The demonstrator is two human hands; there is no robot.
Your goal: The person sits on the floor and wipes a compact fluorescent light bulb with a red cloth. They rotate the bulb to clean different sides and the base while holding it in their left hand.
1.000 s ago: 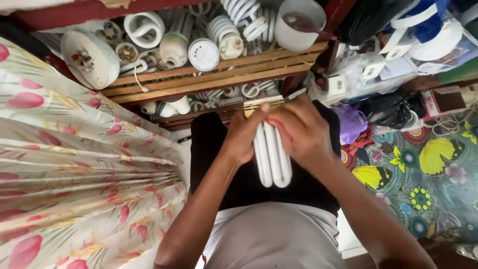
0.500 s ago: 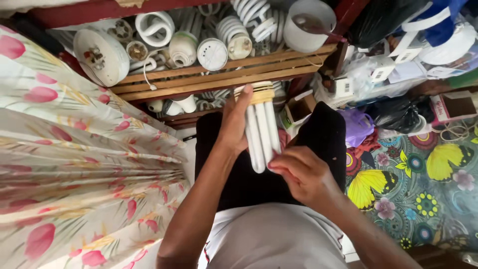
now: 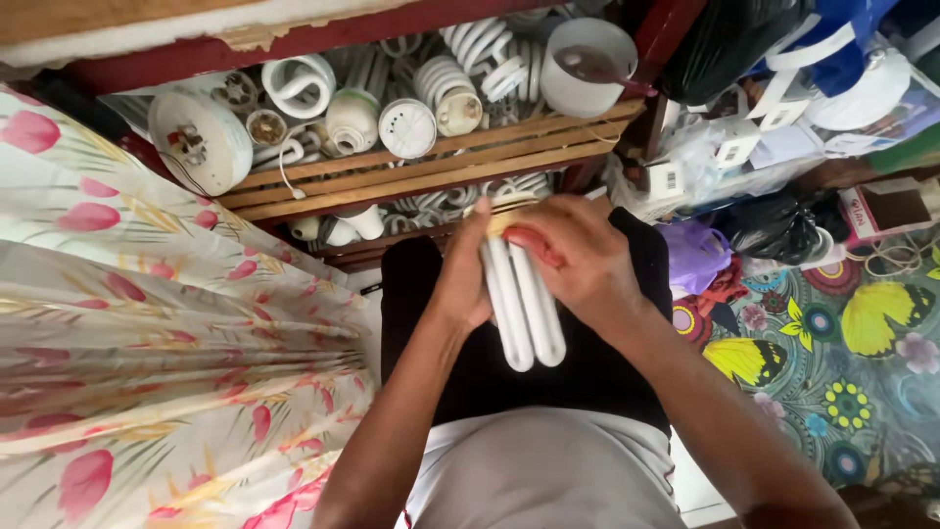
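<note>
A white compact fluorescent lamp [image 3: 524, 309] with long straight tubes hangs over my lap, tubes pointing toward me. My left hand [image 3: 465, 274] grips it from the left side near its base. My right hand [image 3: 578, 255] covers the base end from the right, fingers curled over the top of the tubes. Both hands touch the lamp above my black shorts [image 3: 441, 362].
A wooden slatted rack [image 3: 431, 162] just beyond my hands holds several white spiral and tube lamps and lamp bases, plus a white cup [image 3: 587, 64]. A floral curtain [image 3: 147, 362] fills the left. Bags and clutter [image 3: 774, 147] sit on the right over a patterned floor mat [image 3: 842, 362].
My right hand, which had dropped away toward my lap half a second ago, has come back up onto the lamp's base. The left hand has kept hold of the lamp throughout.
</note>
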